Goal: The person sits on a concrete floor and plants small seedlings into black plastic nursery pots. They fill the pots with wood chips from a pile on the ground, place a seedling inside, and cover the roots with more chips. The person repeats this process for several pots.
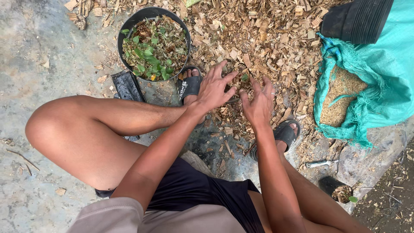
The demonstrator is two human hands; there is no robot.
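I sit low with both arms reaching forward between my knees. My left hand [214, 87] and my right hand [258, 102] hover with fingers spread on either side of a small dark pot [236, 81] that is mostly hidden between them. A tiny green sprout [244, 77] shows in it. The pot sits on a heap of wood chips [267, 43]. Whether the fingers touch the pot I cannot tell. Neither hand grips anything visible.
A large black pot [154, 43] of green plants and mulch stands at upper left. A teal sack [366, 90] lies open at right, showing husk filling. A black container [356, 19] sits above it. A small potted seedling [338, 190] and a metal tool [318, 163] lie lower right.
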